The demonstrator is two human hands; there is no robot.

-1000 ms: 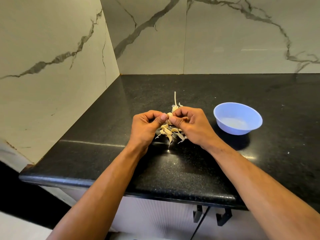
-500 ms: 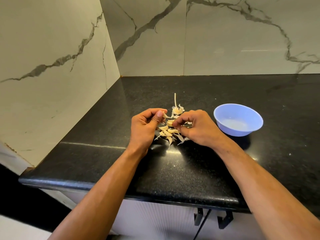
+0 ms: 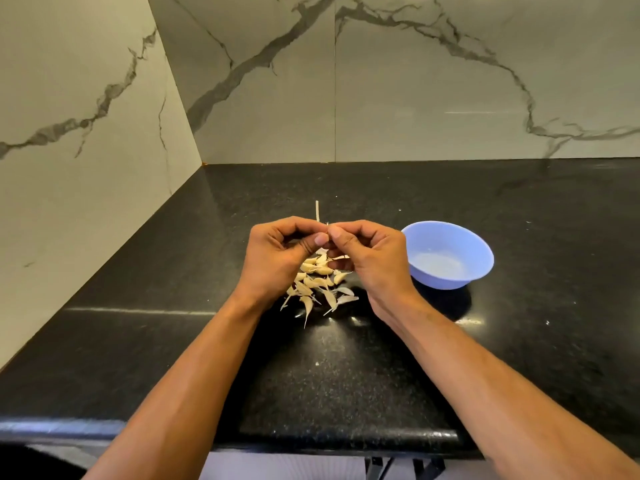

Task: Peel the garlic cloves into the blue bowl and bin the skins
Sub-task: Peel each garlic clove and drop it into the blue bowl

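I am holding my left hand (image 3: pixel 277 258) and right hand (image 3: pixel 370 258) together above the garlic cloves (image 3: pixel 317 282), fingers pinching something too small to identify. The cloves are lying on the table (image 3: pixel 173 341); the blue bowl (image 3: pixel 448 254) is sitting just right of my right hand.

The black speckled stone countertop (image 3: pixel 346 375) is polished to a high gloss, throwing back streaks of light and a dim mirror of the walls. Those pale marble-look wall panels with grey veins (image 3: pixel 415 81) are smooth too, with a softer, satin sheen. The light blue round bowl (image 3: pixel 446 254) looks like plastic, smooth and only faintly shiny, its inside paler. The heap of cream-coloured garlic cloves (image 3: pixel 317 284) wears dry, papery skins, matt and thin, curling to wispy points at the tips. Below the counter edge, the dark hooks (image 3: pixel 377 469) look like metal, though that is hard to tell.
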